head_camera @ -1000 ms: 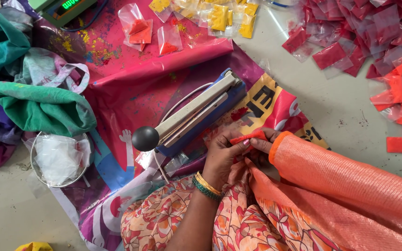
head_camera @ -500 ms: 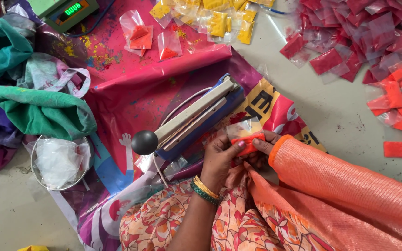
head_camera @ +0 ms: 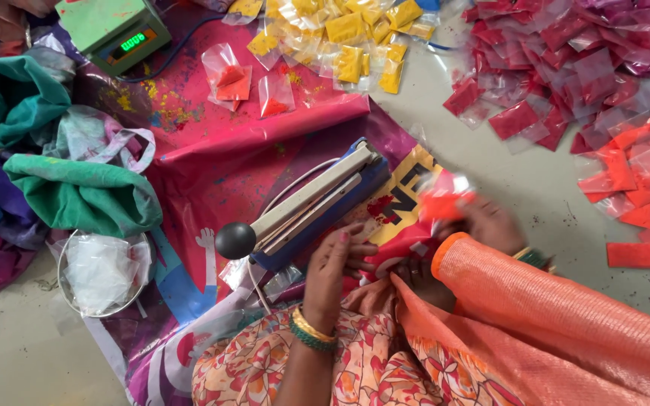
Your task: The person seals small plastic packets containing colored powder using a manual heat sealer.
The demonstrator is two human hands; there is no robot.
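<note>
Near centre, on the floor: your left hand [head_camera: 338, 259] rests loosely curled beside the blue sealer [head_camera: 317, 207]; your right hand [head_camera: 483, 222] pinches an orange-filled packet [head_camera: 441, 201], lifted clear, blurred.

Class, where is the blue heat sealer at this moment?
Head view, centre: the blue heat sealer lies on the pink sheet, beside the left hand.

Green and gold bangles [head_camera: 311, 331], floral orange dress [head_camera: 355, 368], painted fingernails
</note>
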